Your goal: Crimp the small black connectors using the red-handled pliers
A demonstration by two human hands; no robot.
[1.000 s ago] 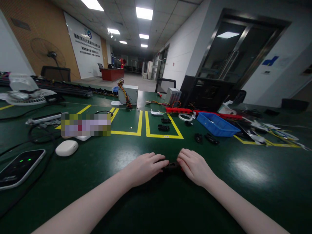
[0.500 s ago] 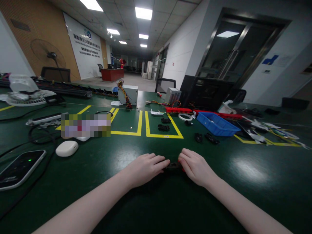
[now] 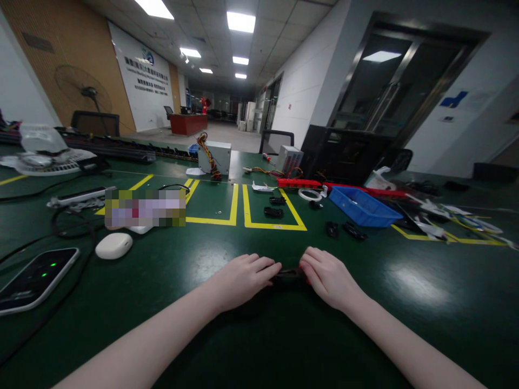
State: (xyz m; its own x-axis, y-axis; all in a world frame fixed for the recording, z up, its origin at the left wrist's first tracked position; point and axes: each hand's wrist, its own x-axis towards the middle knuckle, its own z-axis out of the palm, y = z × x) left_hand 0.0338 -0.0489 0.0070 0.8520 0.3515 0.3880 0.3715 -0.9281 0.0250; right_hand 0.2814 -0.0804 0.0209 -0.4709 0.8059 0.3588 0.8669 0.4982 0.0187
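As your left hand [image 3: 247, 281] pinches the small dark piece [image 3: 288, 273] below frame centre | your right hand [image 3: 330, 276] pinches its other end | opposed holds probably steady it

Tabletop [image 3: 170, 265], dark green with yellow tape outlines [image 3: 259, 226]; held object [image 3: 288, 273], near, dark; bin [image 3: 381, 219], right, blue; case [image 3: 114, 246], left, off-white; desk [image 3: 188, 125], far, red.

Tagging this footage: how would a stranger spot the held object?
On the green table, find the left hand and right hand. Between them is a slim dark object, red showing by the right hand; unlike the black items beyond, it's held.
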